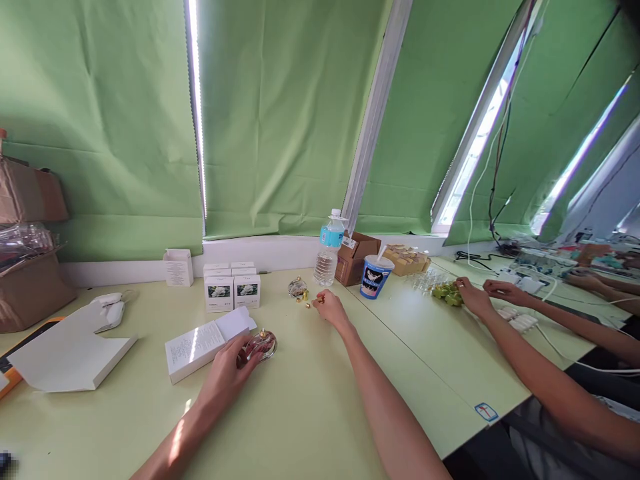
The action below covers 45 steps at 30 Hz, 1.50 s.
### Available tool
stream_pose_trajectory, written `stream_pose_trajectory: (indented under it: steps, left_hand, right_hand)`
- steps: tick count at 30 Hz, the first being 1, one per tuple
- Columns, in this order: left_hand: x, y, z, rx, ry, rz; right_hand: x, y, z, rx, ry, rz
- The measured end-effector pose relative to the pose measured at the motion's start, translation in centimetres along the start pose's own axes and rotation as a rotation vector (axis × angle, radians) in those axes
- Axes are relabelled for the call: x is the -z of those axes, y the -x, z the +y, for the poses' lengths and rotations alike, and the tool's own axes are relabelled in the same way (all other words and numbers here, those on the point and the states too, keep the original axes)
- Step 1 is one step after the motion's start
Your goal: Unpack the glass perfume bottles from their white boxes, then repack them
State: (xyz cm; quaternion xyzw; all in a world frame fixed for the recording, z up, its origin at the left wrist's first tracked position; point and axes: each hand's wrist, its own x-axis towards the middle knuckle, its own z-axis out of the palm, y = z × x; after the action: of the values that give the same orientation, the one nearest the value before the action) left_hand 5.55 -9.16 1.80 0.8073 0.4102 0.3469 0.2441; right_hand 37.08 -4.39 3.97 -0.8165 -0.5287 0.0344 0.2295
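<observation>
My left hand (231,367) is closed around the side of a round clear glass perfume bottle (265,343) with a gold neck, which sits low at the table. Just behind that hand lies an open white box (195,348) with printed text and its flap folded out. Farther forward, my right hand (331,309) pinches a small gold piece (321,301), perhaps a collar or cap; its exact shape is too small to tell. Several similar gold pieces (307,305) lie beside the fingertips. A second glass bottle (297,287) rests near them.
White boxes (220,297) with flower pictures stand stacked at the back. Beyond my right hand are a water bottle (327,257), a brown carton (347,267) and a blue cup (375,279) with a straw. At the right, another person's hands (473,297) handle yellow-green pieces (447,295).
</observation>
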Motion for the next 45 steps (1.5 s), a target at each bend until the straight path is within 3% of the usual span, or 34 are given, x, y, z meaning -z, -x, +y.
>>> stream_pose_trajectory:
  steps: [6, 13, 32, 37, 45]
  left_hand:
    - [-0.1, 0.0, -0.1, 0.0, -0.003, -0.008]
    - [0.0, 0.1, 0.0, 0.007, 0.008, -0.005]
    - [0.1, 0.2, 0.2, -0.003, 0.003, -0.021]
    - [0.1, 0.2, 0.0, -0.004, -0.011, -0.027]
    - [0.0, 0.1, 0.1, 0.002, -0.012, -0.01]
  right_hand:
    - [0.0, 0.4, -1.0, 0.006, 0.069, 0.018]
    - [-0.1, 0.8, -0.3, -0.057, 0.149, -0.005]
    - [-0.4, 0.5, 0.3, 0.003, 0.128, -0.045]
    - [0.1, 1.0, -0.9, 0.056, 0.149, -0.008]
    - [-1.5, 2.5, -2.8, 0.159, 0.206, -0.094]
